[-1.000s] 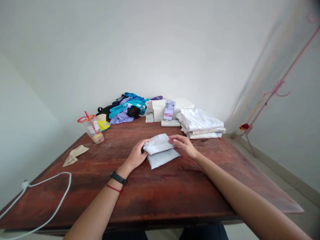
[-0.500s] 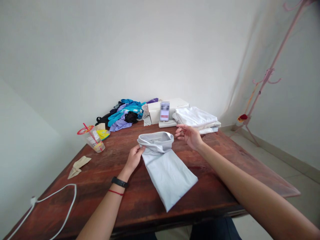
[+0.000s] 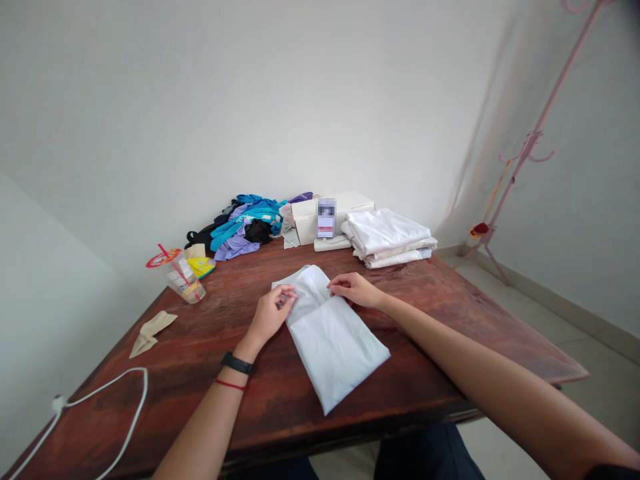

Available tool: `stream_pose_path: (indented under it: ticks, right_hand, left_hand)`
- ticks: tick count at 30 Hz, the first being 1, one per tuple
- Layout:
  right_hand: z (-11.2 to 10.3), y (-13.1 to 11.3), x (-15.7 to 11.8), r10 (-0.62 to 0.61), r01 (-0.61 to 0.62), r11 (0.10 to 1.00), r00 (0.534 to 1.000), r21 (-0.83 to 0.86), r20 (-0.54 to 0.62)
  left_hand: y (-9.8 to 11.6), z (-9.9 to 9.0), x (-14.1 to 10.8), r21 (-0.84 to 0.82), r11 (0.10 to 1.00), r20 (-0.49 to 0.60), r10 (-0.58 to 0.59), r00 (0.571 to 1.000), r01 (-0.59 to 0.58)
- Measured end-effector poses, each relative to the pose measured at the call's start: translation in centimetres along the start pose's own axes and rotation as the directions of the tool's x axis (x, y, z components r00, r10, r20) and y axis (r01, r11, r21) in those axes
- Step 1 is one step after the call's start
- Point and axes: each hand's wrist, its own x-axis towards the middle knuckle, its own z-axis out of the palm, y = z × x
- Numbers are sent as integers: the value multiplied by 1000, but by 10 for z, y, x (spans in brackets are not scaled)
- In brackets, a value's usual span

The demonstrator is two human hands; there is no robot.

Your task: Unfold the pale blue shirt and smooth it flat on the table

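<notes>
A pale grey-white shirt [image 3: 335,340], folded into a narrow strip, lies slantwise on the dark wooden table [image 3: 425,347]. My left hand [image 3: 273,312], a black band on its wrist, is at the left edge of the upper part, thumb and curled fingers closed on the fabric. At the opposite edge my right hand [image 3: 356,290] pinches the cloth with its fingertips. Between the hands the upper part lies folded down, with a crease across it. The neck opening is hidden.
Behind the shirt stand a white box [image 3: 355,207], a phone [image 3: 327,219] and a stack of folded white clothes [image 3: 390,233]. Crumpled clothes [image 3: 250,223] lie back left. A plastic cup [image 3: 185,280], a napkin [image 3: 150,333] and a white cable [image 3: 143,407] are at left.
The shirt's raised neck end has been laid down flat. My right hand came down and left from the air onto its right edge; my left hand shifted slightly along the left edge.
</notes>
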Motion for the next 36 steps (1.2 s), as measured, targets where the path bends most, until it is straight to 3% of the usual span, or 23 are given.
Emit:
stream_pose_path:
  ticks: [3, 11, 15, 21, 27, 31, 34, 36]
  right_hand:
    - [-2, -2, -1, 29, -28, 1000, 998, -11, 47]
    - [-4, -9, -8, 219, -244, 963, 957, 115, 191]
    - [-4, -15, -11, 212, -247, 957, 953, 154, 216]
    - [-4, -29, -15, 192, -202, 978, 967, 45, 169]
    - [0, -35, -20, 217, -278, 927, 945, 252, 245]
    - [-4, -34, -19, 274, -419, 825, 883, 379, 380]
    - [-13, -36, -20, 191, -466, 751, 831, 468, 522]
    - [-17, -38, -20, 100, -417, 743, 843, 524, 529]
  left_hand:
    - [7, 4, -3, 30, 997, 139, 66, 988, -71]
    - [5, 2, -3, 39, 994, 209, 89, 974, -100]
    - [5, 2, -2, 55, 994, 218, 79, 973, -93]
    - [5, 2, -2, 58, 997, 210, 46, 977, -59]
    - [3, 4, -3, 1, 1000, 190, 14, 982, -15]
    - [0, 4, -3, 2, 1000, 187, 11, 982, -12]
    - [-2, 4, -2, -9, 1000, 202, 0, 979, 2]
    - [-2, 4, -2, -14, 1000, 203, -4, 979, 7]
